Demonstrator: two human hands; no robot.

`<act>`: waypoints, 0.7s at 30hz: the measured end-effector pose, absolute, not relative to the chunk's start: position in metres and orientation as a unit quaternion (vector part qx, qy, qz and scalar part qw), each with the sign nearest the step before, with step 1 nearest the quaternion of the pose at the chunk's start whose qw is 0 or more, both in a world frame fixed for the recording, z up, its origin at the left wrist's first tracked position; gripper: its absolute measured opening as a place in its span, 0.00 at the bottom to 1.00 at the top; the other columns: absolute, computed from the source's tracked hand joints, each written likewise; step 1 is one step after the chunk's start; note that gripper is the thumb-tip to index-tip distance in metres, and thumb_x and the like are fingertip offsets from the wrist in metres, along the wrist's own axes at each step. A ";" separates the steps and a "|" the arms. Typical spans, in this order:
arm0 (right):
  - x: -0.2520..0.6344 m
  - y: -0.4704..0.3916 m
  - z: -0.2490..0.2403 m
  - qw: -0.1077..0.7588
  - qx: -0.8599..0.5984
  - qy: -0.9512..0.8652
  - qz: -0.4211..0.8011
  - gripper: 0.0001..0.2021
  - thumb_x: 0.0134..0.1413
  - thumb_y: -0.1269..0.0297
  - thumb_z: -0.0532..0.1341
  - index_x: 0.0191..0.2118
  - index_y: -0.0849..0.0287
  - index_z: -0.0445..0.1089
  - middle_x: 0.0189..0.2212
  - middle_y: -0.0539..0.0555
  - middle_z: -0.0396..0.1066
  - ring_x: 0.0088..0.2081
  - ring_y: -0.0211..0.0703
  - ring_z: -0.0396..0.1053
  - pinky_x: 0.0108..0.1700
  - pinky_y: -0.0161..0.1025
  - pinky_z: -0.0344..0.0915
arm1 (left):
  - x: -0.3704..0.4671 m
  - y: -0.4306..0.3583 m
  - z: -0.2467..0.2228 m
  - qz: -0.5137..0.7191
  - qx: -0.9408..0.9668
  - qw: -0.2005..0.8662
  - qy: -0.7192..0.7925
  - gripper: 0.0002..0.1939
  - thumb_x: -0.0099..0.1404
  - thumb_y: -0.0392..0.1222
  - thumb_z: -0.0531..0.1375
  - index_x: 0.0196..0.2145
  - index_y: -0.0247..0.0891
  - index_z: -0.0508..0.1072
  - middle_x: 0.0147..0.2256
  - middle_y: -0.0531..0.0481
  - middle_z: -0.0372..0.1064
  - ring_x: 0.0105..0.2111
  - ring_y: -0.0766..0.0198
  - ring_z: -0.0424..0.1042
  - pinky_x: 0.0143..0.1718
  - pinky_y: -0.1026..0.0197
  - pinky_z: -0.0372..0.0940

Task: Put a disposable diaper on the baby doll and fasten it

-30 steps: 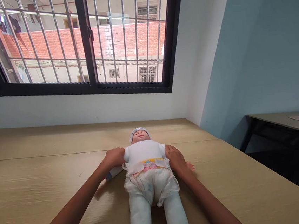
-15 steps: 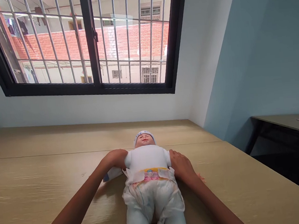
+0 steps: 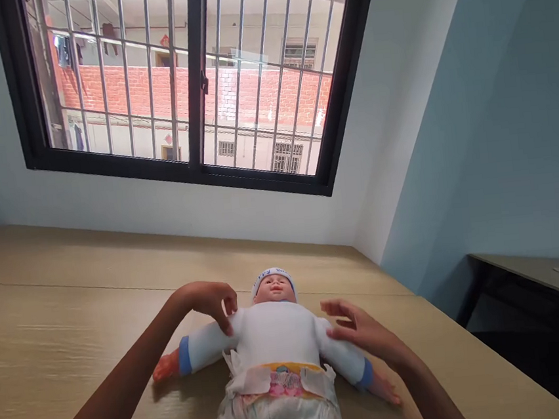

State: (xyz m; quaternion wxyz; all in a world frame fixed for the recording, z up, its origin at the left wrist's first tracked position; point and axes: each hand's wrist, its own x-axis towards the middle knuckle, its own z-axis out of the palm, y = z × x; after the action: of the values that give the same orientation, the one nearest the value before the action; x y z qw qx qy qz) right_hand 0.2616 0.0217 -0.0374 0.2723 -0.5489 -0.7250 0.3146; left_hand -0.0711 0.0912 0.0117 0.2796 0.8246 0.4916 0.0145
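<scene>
A baby doll point(image 3: 279, 335) lies face up on the wooden table, its arms spread out to both sides. It wears a white top with blue cuffs, a white cap point(image 3: 261, 280) with blue lettering, and a diaper point(image 3: 279, 410) with a colourful waistband. Over the doll's shoulder on the left hovers my left hand point(image 3: 214, 303), fingers curved and apart, its thumb close to or touching the sleeve. On the other side my right hand point(image 3: 357, 327) is held above the doll's upper arm, thumb and fingers parted with nothing between them.
The wooden table point(image 3: 96, 306) reaches back to a white wall below a black-framed window point(image 3: 196, 168) with metal bars. At the right, beyond the table's edge, stands a dark desk point(image 3: 522, 268) against a blue wall.
Both hands have come away from the doll's sides and opened. The doll's arms now show stretched outward. The view has tilted, and the doll sits lower in it.
</scene>
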 end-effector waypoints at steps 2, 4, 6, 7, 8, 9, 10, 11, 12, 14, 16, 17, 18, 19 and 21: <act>0.252 0.041 -0.027 0.357 -0.527 -0.686 0.353 0.22 0.45 0.60 0.60 0.49 0.59 0.65 0.52 0.59 0.66 0.55 0.49 0.63 0.54 0.43 0.60 | -0.073 0.098 0.012 0.091 0.815 0.316 0.476 0.22 0.35 0.51 0.67 0.31 0.41 0.74 0.35 0.50 0.74 0.34 0.57 0.70 0.30 0.64 0.61; 0.232 0.067 -0.024 0.417 -0.524 -0.662 0.337 0.16 0.48 0.63 0.58 0.45 0.60 0.67 0.50 0.60 0.68 0.52 0.47 0.65 0.54 0.42 0.61 | -0.065 0.108 0.006 0.208 0.789 0.320 0.481 0.21 0.41 0.54 0.64 0.32 0.39 0.73 0.37 0.48 0.73 0.36 0.57 0.70 0.33 0.63 0.63; 0.207 0.094 -0.030 0.448 -0.549 -0.636 0.307 0.14 0.49 0.66 0.57 0.43 0.61 0.68 0.49 0.61 0.69 0.50 0.47 0.66 0.52 0.43 0.62 | -0.049 0.118 -0.006 0.304 0.754 0.313 0.491 0.20 0.46 0.55 0.61 0.32 0.38 0.71 0.38 0.47 0.72 0.36 0.58 0.70 0.34 0.62 0.64; 0.197 0.105 -0.035 0.453 -0.550 -0.632 0.305 0.14 0.49 0.67 0.56 0.43 0.63 0.67 0.48 0.62 0.69 0.49 0.47 0.67 0.51 0.42 0.63 | -0.040 0.122 -0.013 0.320 0.746 0.313 0.492 0.19 0.49 0.55 0.59 0.32 0.38 0.71 0.39 0.47 0.72 0.36 0.59 0.70 0.34 0.62 0.64; 0.188 0.115 -0.040 0.460 -0.550 -0.627 0.304 0.14 0.50 0.68 0.54 0.43 0.63 0.67 0.47 0.62 0.70 0.47 0.46 0.68 0.50 0.41 0.64 | -0.031 0.126 -0.020 0.333 0.740 0.316 0.492 0.19 0.51 0.55 0.58 0.33 0.37 0.70 0.40 0.46 0.71 0.36 0.60 0.70 0.34 0.62 0.65; 0.182 0.122 -0.046 0.467 -0.549 -0.623 0.304 0.13 0.50 0.68 0.54 0.42 0.63 0.67 0.46 0.61 0.70 0.47 0.45 0.69 0.49 0.40 0.65 | -0.023 0.129 -0.027 0.341 0.734 0.321 0.492 0.19 0.54 0.55 0.56 0.34 0.37 0.70 0.40 0.46 0.71 0.36 0.61 0.70 0.32 0.63 0.65; 0.178 0.127 -0.051 0.474 -0.548 -0.619 0.302 0.13 0.51 0.67 0.53 0.42 0.63 0.67 0.46 0.61 0.71 0.46 0.44 0.69 0.47 0.39 0.65 | -0.017 0.132 -0.033 0.351 0.727 0.324 0.493 0.19 0.56 0.55 0.54 0.34 0.36 0.69 0.40 0.45 0.71 0.35 0.62 0.70 0.31 0.63 0.65; 0.177 0.130 -0.056 0.483 -0.546 -0.615 0.300 0.13 0.51 0.66 0.53 0.42 0.62 0.67 0.45 0.60 0.71 0.46 0.44 0.69 0.46 0.39 0.66 | -0.013 0.134 -0.038 0.361 0.720 0.328 0.493 0.19 0.57 0.55 0.53 0.34 0.35 0.68 0.39 0.45 0.71 0.35 0.62 0.71 0.30 0.63 0.65; 0.177 0.132 -0.060 0.491 -0.544 -0.612 0.298 0.13 0.51 0.65 0.53 0.42 0.62 0.67 0.45 0.60 0.71 0.45 0.44 0.69 0.45 0.38 0.66 | -0.010 0.136 -0.041 0.370 0.716 0.331 0.491 0.19 0.58 0.55 0.52 0.34 0.35 0.68 0.38 0.45 0.71 0.34 0.62 0.71 0.30 0.64 0.66; 0.180 0.133 -0.066 0.506 -0.540 -0.605 0.295 0.13 0.52 0.63 0.53 0.41 0.61 0.67 0.43 0.59 0.72 0.45 0.44 0.69 0.44 0.38 0.67 | -0.009 0.140 -0.046 0.387 0.712 0.330 0.484 0.19 0.59 0.55 0.53 0.33 0.35 0.68 0.37 0.45 0.71 0.34 0.62 0.71 0.30 0.64 0.66; 0.183 0.134 -0.070 0.519 -0.535 -0.599 0.292 0.13 0.52 0.62 0.53 0.41 0.61 0.67 0.43 0.59 0.72 0.44 0.44 0.69 0.43 0.38 0.67 | -0.009 0.143 -0.047 0.405 0.712 0.317 0.478 0.17 0.58 0.54 0.55 0.33 0.35 0.68 0.36 0.46 0.71 0.34 0.63 0.71 0.32 0.63 0.67; 0.184 0.134 -0.072 0.525 -0.533 -0.596 0.292 0.13 0.52 0.61 0.53 0.41 0.61 0.67 0.43 0.60 0.72 0.44 0.45 0.69 0.43 0.38 0.67 | -0.009 0.144 -0.047 0.415 0.712 0.307 0.476 0.16 0.58 0.53 0.55 0.33 0.36 0.68 0.35 0.46 0.71 0.34 0.63 0.70 0.33 0.62 0.67; 0.185 0.135 -0.073 0.530 -0.530 -0.594 0.291 0.14 0.51 0.60 0.54 0.41 0.61 0.67 0.42 0.60 0.72 0.43 0.45 0.70 0.42 0.38 0.67 | -0.009 0.145 -0.047 0.425 0.712 0.294 0.476 0.15 0.57 0.52 0.56 0.32 0.36 0.68 0.35 0.47 0.71 0.34 0.63 0.70 0.35 0.62 0.67; 0.186 0.136 -0.075 0.534 -0.527 -0.593 0.291 0.14 0.51 0.59 0.54 0.40 0.61 0.67 0.42 0.60 0.72 0.42 0.45 0.70 0.42 0.39 0.67 | -0.008 0.145 -0.047 0.435 0.712 0.280 0.475 0.13 0.57 0.50 0.56 0.32 0.37 0.68 0.35 0.47 0.71 0.34 0.62 0.70 0.36 0.61 0.66; 0.187 0.138 -0.077 0.542 -0.521 -0.592 0.289 0.15 0.50 0.57 0.56 0.40 0.61 0.68 0.41 0.60 0.72 0.41 0.45 0.70 0.41 0.39 0.67 | -0.007 0.145 -0.048 0.450 0.713 0.258 0.472 0.11 0.57 0.49 0.56 0.30 0.38 0.67 0.35 0.47 0.71 0.35 0.62 0.69 0.39 0.60 0.66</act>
State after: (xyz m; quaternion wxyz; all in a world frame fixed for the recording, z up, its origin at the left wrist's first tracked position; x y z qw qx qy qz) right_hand 0.1871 0.1375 -0.0774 0.5419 -0.5211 -0.5924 0.2894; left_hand -0.0072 0.1448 -0.0479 0.2575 0.7132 0.4720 0.4497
